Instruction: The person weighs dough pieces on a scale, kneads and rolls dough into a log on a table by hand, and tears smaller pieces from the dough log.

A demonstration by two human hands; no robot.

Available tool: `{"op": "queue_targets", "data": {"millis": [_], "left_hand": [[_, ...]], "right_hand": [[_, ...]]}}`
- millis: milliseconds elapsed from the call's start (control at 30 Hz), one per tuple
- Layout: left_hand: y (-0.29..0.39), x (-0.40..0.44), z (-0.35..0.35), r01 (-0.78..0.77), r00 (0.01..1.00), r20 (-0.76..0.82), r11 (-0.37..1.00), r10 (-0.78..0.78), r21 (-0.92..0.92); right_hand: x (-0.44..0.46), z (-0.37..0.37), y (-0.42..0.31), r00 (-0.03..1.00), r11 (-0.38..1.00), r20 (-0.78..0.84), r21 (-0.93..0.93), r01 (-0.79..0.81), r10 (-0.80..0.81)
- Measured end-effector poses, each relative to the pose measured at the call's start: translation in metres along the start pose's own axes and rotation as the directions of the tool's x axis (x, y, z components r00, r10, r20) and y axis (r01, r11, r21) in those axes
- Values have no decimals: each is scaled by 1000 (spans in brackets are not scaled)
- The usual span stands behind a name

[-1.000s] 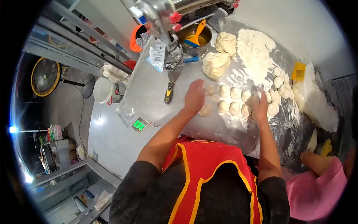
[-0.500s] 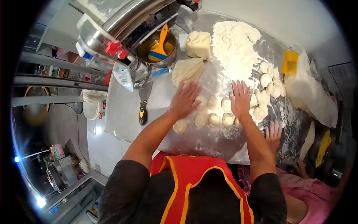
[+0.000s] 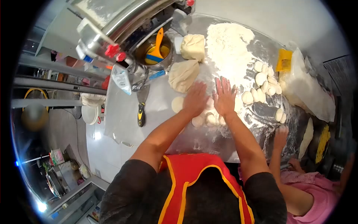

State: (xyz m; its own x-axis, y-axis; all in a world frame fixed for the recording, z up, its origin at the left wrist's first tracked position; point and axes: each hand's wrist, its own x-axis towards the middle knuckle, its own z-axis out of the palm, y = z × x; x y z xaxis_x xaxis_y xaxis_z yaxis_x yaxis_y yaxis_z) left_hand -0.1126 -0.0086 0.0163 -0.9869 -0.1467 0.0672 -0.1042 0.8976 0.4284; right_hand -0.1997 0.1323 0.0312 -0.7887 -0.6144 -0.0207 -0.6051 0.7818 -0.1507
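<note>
My left hand [image 3: 196,100] lies palm down with fingers stretched over the row of dough pieces on the floured metal table. Beside it, my right hand [image 3: 225,99] is also flat, fingers extended, at the edge of the flour. Whatever sits beneath both palms is hidden. A round dough piece [image 3: 178,105] shows left of my left hand, and another dough piece [image 3: 212,119] is visible below and between my wrists. Above my left hand rests a soft slab of dough [image 3: 184,75], with a larger dough block [image 3: 193,47] behind it.
A pot [image 3: 168,56] holds yellow liquid and a brush [image 3: 158,46]. A scraper [image 3: 141,112] lies at left. Loose flour [image 3: 229,44] covers the back; several dough balls [image 3: 261,79] sit at right near a plastic bag [image 3: 311,91]. Another person's hand [image 3: 280,137] is at the right front.
My hands have come closer together, the right one sliding left along the dough row. Near the other person's hand, a small group of dough pieces now lies apart from the rest.
</note>
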Motion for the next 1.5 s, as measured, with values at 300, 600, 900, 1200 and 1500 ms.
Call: {"op": "queue_targets", "data": {"millis": [300,600,900,1200,1500], "left_hand": [[-1,1,7,-49,999,13,973,48,223],[36,-64,2,-28,985,169,998,19,51],[35,-59,5,-93,992,92,988,82,124],[41,14,34,-102,995,-18,993,103,62],[39,28,31,-92,994,-43,992,96,81]], "right_hand": [[4,3,9,999,999,33,49,9,-11],[-84,-6,51,980,980,-12,35,-198,198],[-73,-12,46,979,980,28,-26,-200,200],[-72,12,-4,975,976,-98,112,-186,197],[-56,20,4,969,975,-123,92,-205,215]]}}
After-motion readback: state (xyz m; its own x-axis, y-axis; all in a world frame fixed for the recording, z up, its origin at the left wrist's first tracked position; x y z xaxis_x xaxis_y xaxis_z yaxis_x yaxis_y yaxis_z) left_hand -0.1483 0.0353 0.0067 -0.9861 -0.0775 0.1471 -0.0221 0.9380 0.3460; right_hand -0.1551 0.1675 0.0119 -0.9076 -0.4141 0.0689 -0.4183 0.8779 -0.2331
